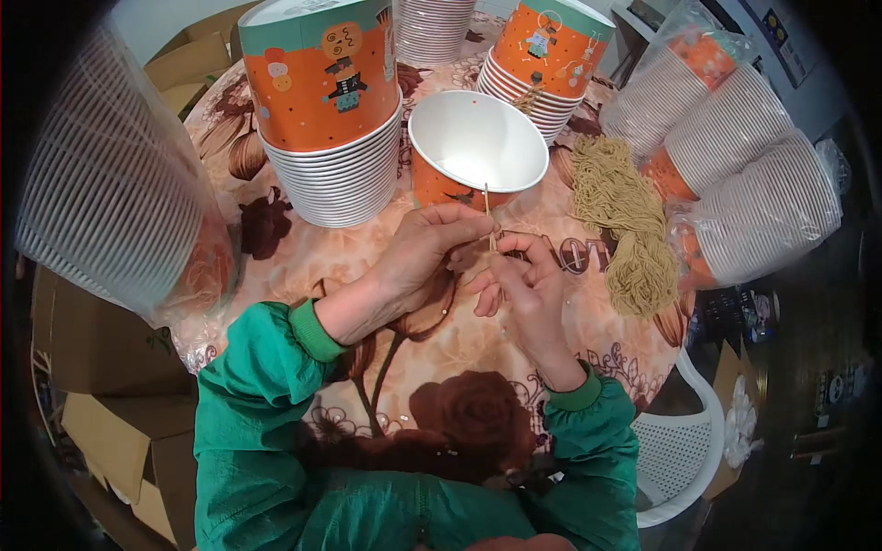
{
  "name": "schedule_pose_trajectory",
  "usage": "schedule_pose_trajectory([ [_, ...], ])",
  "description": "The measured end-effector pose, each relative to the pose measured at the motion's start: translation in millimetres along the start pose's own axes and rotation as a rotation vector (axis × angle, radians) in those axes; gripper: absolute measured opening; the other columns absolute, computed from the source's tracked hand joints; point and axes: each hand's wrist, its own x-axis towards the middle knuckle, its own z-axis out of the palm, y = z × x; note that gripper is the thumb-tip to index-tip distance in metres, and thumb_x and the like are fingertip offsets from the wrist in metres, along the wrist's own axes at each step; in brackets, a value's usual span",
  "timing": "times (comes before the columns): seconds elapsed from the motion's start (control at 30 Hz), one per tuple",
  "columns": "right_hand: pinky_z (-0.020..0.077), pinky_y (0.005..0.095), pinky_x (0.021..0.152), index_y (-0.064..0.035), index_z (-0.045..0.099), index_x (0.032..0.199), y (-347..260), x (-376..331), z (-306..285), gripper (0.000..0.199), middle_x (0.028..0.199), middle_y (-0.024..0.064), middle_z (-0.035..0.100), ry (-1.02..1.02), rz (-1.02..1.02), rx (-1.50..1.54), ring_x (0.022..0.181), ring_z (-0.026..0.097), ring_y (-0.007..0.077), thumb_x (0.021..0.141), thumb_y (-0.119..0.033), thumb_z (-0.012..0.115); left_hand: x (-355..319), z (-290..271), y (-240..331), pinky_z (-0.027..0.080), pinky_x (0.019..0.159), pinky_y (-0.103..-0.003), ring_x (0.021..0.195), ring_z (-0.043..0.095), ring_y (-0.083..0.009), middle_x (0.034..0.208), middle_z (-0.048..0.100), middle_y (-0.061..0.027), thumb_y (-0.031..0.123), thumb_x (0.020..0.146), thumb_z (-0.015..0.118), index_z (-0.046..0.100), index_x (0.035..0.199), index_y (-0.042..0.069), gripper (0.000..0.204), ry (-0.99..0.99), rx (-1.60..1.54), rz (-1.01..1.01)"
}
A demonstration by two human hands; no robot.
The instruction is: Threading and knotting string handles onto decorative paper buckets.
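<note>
My left hand and my right hand meet in front of a round paper bucket. Both have their fingers closed on a thin beige string, whose end sticks up between the fingertips and overlaps the bucket's near rim. The bucket is white inside and orange outside, and its mouth tilts toward me. How the string runs inside my fingers is hidden. Right of my right hand lies a loose hank of beige string on the flowered tablecloth.
Nested orange buckets stand upside down at the back left and back right. Plastic-wrapped bucket stacks lie on the right and rise on the far left. Cardboard boxes sit at lower left, a white chair at lower right.
</note>
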Motion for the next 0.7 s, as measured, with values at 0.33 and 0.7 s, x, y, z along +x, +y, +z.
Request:
schedule_pose_trajectory([
  [0.33,0.0524,0.021,0.061,-0.0015,0.055,0.108,5.1,-0.3,9.0,0.012,0.087,0.0063,0.069,0.02,-0.119,-0.19,0.07,0.066,0.0085,0.1,-0.005,0.063,-6.2,14.2,-6.5,0.041,0.057,-0.02,0.064,0.052,-0.0049,0.081,0.065,-0.0009,0.009,0.097,0.067,0.071,0.099,0.001,0.009,0.114,-0.079,-0.018],
  [0.7,0.0501,0.0202,0.06,-0.0021,0.058,0.106,-1.7,-2.5,10.4,0.011,0.089,0.0069,0.07,0.061,-0.082,-0.144,0.069,0.068,0.0094,0.102,-0.011,0.062,-7.7,14.0,-5.6,0.043,0.059,-0.021,0.067,0.056,-0.0065,0.08,0.066,-0.0019,0.01,0.097,0.067,0.07,0.095,0.001,0.009,0.132,0.026,0.028],
])
